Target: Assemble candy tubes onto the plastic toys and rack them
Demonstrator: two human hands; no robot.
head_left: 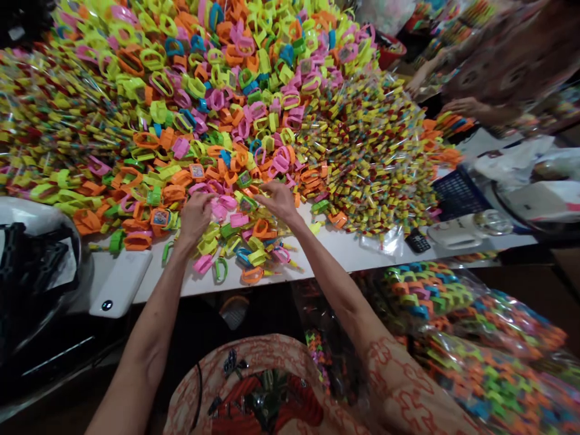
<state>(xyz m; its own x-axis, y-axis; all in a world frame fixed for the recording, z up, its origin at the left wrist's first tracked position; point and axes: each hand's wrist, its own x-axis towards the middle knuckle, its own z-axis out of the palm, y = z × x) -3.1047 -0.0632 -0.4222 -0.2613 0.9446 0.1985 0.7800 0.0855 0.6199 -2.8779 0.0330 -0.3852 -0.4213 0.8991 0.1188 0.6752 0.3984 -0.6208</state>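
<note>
Plastic toy watches in pink, orange, yellow, green and blue are heaped before me on a white table. My left hand [196,216] is among them, its fingers curled together beside pink toy watches [222,206]; what they hold, if anything, is hidden. Across from it my right hand [278,202] points inward, thumb and forefinger apart, close to a green toy watch [247,203]. A small loose group of toy watches [256,241] lies between my forearms, near the table's front edge. Some yellow-tipped sticks [294,266] poke out there.
Wrapped yellow sticks [376,157] are piled on the right, more at far left. A white power bank [121,284] lies left, beside a bag of black parts [36,266]. A white bottle [457,232] and blue basket [457,190] stand right. Filled bags [493,362] sit below. Another person's hand [464,107] is at upper right.
</note>
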